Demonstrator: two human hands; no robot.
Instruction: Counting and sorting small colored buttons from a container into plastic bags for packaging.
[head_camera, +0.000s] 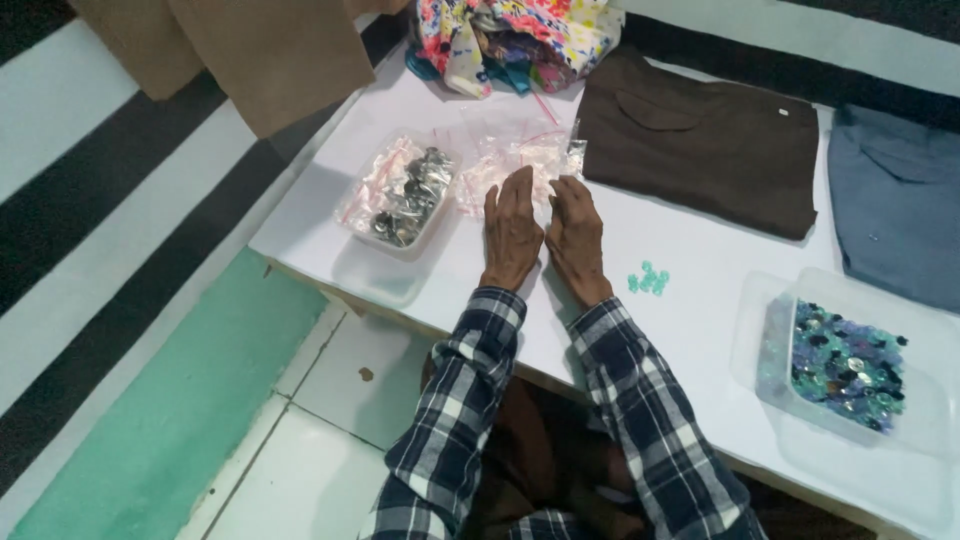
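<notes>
My left hand (512, 228) and my right hand (575, 232) lie side by side on the white table (690, 250), both in plaid sleeves. Their fingertips rest on a small clear plastic bag (520, 160) with pink zip edges that lies flat in front of them. Whether the fingers pinch the bag or only press on it is unclear. Left of the hands stands a clear plastic box (400, 195) with silver buttons and small bags in it. A few loose teal buttons (648, 279) lie just right of my right wrist.
A folded brown garment (700, 140) lies behind the hands, a grey-blue one (895, 200) at the right. A clear box of blue and green buttons (848, 365) sits at the front right. Flowered fabric (515, 35) is bunched at the back. The table's left edge drops to a tiled floor.
</notes>
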